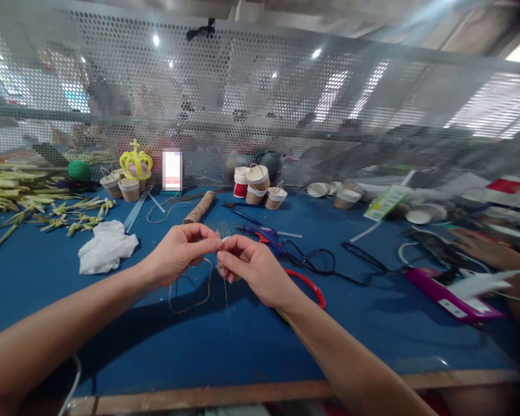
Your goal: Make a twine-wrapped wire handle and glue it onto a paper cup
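Observation:
My left hand and my right hand meet above the middle of the blue table. Both pinch a thin piece of twine, which loops down below the fingers, with a loose end hanging under the right hand. A small pale bit shows between the fingertips, too small to name. Just behind the left hand lies a brown roll of twine. A blue glue gun rests beyond the right hand. Red-handled scissors lie partly hidden under my right wrist.
Crumpled white tissue and green stalks lie left. Small wrapped cups stand along a perforated metal screen. Black cable runs right towards a purple power strip; another person's hand is beyond it.

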`<state>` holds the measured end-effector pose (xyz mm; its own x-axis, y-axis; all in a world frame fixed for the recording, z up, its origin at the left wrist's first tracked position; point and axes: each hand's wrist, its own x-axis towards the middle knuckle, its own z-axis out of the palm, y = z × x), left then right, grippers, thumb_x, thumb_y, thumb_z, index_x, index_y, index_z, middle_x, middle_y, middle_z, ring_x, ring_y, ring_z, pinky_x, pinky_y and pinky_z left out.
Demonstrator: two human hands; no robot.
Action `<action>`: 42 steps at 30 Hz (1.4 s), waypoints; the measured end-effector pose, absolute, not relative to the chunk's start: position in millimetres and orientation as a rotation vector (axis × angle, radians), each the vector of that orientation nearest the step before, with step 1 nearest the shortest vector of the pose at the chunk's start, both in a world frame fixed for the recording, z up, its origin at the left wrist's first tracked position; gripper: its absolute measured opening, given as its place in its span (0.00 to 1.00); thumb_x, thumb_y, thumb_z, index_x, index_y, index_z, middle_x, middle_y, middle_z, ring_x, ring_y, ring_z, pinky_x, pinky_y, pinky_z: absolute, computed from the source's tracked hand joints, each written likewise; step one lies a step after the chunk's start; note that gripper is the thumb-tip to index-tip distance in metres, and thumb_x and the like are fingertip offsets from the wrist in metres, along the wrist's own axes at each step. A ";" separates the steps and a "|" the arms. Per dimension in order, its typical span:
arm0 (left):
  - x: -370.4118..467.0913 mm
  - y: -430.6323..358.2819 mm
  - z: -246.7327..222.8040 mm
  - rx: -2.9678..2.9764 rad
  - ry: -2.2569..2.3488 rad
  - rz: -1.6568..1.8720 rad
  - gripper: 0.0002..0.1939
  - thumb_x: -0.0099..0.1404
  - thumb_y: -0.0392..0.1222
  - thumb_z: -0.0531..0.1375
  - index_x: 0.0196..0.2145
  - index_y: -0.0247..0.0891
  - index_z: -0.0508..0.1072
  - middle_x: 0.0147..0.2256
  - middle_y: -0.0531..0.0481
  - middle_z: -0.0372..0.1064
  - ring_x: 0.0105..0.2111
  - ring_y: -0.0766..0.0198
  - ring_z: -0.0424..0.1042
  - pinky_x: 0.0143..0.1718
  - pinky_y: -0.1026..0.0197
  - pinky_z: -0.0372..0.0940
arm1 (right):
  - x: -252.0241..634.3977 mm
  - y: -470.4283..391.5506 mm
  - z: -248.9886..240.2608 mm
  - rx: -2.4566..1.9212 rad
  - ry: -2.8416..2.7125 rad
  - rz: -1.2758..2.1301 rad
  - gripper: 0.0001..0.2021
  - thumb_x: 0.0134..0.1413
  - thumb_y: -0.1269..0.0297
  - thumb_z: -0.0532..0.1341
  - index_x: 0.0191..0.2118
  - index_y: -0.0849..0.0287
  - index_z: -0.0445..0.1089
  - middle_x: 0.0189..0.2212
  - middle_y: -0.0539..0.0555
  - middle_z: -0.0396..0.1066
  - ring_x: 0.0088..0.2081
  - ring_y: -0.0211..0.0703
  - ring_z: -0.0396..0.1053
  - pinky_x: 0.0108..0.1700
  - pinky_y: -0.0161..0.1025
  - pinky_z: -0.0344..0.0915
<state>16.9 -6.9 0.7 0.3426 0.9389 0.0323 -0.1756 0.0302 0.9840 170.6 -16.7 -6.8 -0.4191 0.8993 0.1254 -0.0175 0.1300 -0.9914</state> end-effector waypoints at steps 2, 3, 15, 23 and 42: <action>16.1 -6.8 0.6 1.230 0.785 1.010 0.10 0.49 0.41 0.63 0.23 0.33 0.66 0.18 0.58 0.59 0.15 0.78 0.51 0.16 0.68 0.42 | 171.2 -17.1 -6.2 -0.833 -1.547 1.491 0.08 0.46 0.62 0.61 0.28 0.61 0.63 0.19 0.46 0.63 0.20 0.29 0.61 0.23 0.30 0.59; 15.7 -6.8 0.4 1.230 0.755 0.997 0.10 0.50 0.41 0.63 0.23 0.33 0.66 0.18 0.57 0.59 0.15 0.78 0.51 0.16 0.68 0.42 | 171.6 -17.2 -5.9 -0.794 -1.516 1.558 0.09 0.45 0.62 0.61 0.28 0.61 0.63 0.20 0.46 0.64 0.21 0.30 0.62 0.22 0.30 0.58; 16.2 -6.9 -1.5 1.184 0.708 1.003 0.09 0.49 0.40 0.63 0.24 0.32 0.68 0.22 0.55 0.62 0.17 0.77 0.52 0.17 0.68 0.44 | 171.4 -16.7 -8.3 -0.748 -1.465 1.596 0.10 0.46 0.61 0.61 0.27 0.61 0.60 0.18 0.46 0.63 0.20 0.30 0.59 0.21 0.30 0.55; 18.8 -10.3 -4.7 1.314 0.794 1.113 0.09 0.52 0.41 0.61 0.25 0.34 0.65 0.20 0.58 0.59 0.16 0.78 0.51 0.16 0.69 0.44 | 170.5 -14.8 -12.0 -0.768 -1.435 1.559 0.10 0.46 0.61 0.61 0.27 0.61 0.60 0.18 0.46 0.64 0.19 0.29 0.60 0.20 0.29 0.54; 18.1 -14.9 2.7 1.587 0.970 1.217 0.05 0.53 0.38 0.58 0.24 0.34 0.66 0.22 0.54 0.63 0.23 0.72 0.61 0.26 0.67 0.57 | 169.5 -18.0 -9.0 -0.845 -1.469 1.448 0.09 0.47 0.62 0.60 0.27 0.61 0.61 0.18 0.46 0.63 0.19 0.29 0.60 0.20 0.30 0.55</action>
